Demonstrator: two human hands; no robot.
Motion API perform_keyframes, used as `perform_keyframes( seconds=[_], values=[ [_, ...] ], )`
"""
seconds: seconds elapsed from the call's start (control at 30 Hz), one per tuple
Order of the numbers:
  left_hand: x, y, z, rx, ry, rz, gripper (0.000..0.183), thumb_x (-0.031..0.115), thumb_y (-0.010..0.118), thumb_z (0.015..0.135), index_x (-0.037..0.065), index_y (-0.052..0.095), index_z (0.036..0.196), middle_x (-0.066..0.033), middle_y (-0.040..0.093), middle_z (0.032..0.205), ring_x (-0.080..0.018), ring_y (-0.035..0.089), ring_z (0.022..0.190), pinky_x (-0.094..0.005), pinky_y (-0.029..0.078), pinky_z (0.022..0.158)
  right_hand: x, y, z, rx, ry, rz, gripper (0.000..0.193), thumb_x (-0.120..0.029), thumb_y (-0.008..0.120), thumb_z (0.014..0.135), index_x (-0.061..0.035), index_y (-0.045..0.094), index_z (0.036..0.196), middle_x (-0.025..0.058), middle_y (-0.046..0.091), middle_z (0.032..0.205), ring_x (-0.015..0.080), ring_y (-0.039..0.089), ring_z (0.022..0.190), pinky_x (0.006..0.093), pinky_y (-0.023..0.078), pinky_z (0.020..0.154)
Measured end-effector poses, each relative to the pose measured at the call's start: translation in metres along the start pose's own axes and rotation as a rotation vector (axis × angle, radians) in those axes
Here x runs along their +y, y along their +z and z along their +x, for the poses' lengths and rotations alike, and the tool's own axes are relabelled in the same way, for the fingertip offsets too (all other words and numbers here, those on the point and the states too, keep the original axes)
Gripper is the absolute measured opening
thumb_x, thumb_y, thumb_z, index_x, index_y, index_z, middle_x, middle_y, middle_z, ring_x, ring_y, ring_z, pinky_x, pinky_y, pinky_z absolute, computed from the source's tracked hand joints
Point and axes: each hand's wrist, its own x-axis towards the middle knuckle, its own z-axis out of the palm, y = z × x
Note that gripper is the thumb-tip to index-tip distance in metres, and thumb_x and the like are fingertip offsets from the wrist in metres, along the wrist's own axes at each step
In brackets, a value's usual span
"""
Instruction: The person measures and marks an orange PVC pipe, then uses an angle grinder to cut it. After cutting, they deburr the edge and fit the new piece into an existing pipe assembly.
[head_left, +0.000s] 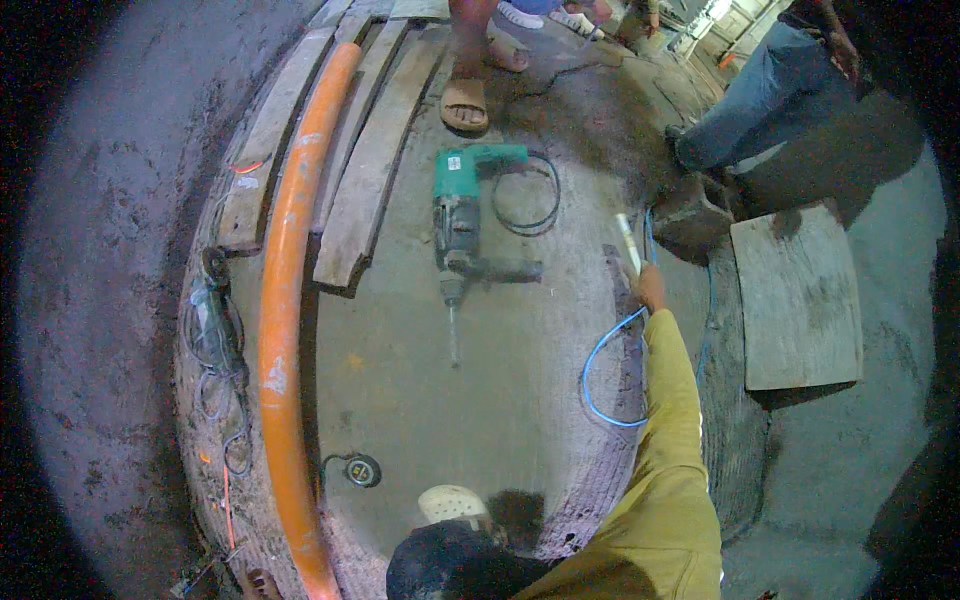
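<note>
white rod [628, 240], slim, juts just ahead of the right hand [652, 288]; fingers look closed around its near end, exact pinch too small to tell. blue cable [584, 378] loops left of and behind them: best kept slack, unsnagged. green drill [459, 215] well left; steady wrist advisable.

Slim white rod [628, 241], aslant, far end leftward, in the right grip [652, 288].

a drill [459, 205], orange pipe [284, 270], planks [385, 160] and bare concrete [400, 400] suggest a building site.
</note>
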Motion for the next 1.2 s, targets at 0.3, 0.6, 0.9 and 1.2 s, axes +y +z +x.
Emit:
perform_keyframes(
  seconds=[0.3,0.6,0.9,1.2],
  values=[
    [0.064,-0.031,0.012,-0.199,-0.276,0.078,0.058,0.009,0.069,0.090,0.004,0.051,0.145,-0.0162,0.066,0.120,-0.0235,0.063,0.091,-0.0339,0.054,0.078,-0.009,0.072,0.028,-0.058,-0.055,-0.255,0.067,-0.036,0.078,0.085,-0.0052,0.053,0.139,0.0277,0.070,0.106,0.0484,0.067,0.098,0.0549,0.054,0.082],
    [-0.010,-0.022,-0.008,-0.248,-0.365,0.139,0.058,0.016,0.071,0.091,0.008,0.051,0.146,-0.0161,0.067,0.113,-0.0281,0.062,0.096,-0.0418,0.051,0.087,-0.073,0.081,0.051,-0.008,-0.130,-0.203,0.076,-0.028,0.071,0.090,-0.0171,0.032,0.154,0.0268,0.069,0.106,0.0454,0.067,0.099,0.0540,0.054,0.082],
    [0.018,0.010,-0.018,-0.144,-0.209,0.173,0.076,0.014,0.072,0.087,0.011,0.039,0.155,-0.0201,0.071,0.103,-0.0361,0.069,0.095,-0.0454,0.054,0.086,-0.034,0.097,0.055,0.043,-0.362,0.153,0.053,-0.006,0.059,0.090,-0.0095,0.052,0.142,0.0165,0.057,0.140,0.0354,0.057,0.125,0.0419,0.046,0.104],
    [0.038,-0.003,-0.032,-0.229,-0.455,0.100,0.074,0.028,0.069,0.092,0.015,0.035,0.157,-0.0170,0.070,0.106,-0.0369,0.067,0.091,-0.0460,0.054,0.081,0.039,0.037,0.044,-0.020,-0.325,-0.054,0.084,-0.030,0.077,0.085,-0.0073,0.035,0.154,0.0240,0.064,0.131,0.0447,0.063,0.117,0.0499,0.050,0.098]
  ],
)
